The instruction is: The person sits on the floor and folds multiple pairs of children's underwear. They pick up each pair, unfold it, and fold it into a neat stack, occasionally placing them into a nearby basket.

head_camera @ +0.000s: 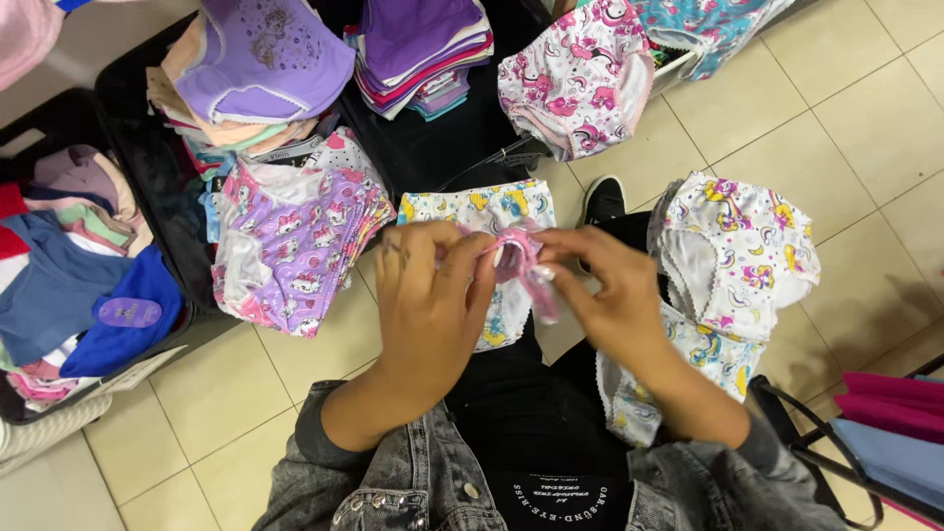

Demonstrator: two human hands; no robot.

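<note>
The person wears a grey denim jacket (413,482) with small shiny metal studs and round buttons down the front. Under it is a black top (536,433) with small white print. One black shoe (602,200) with a white edge shows.

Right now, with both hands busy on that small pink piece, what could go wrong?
The pink garment is pinched only between the left hand and right hand, so it may slip to the tile floor. The printed stack on the right knee looks unsteady and could slide off.
</note>
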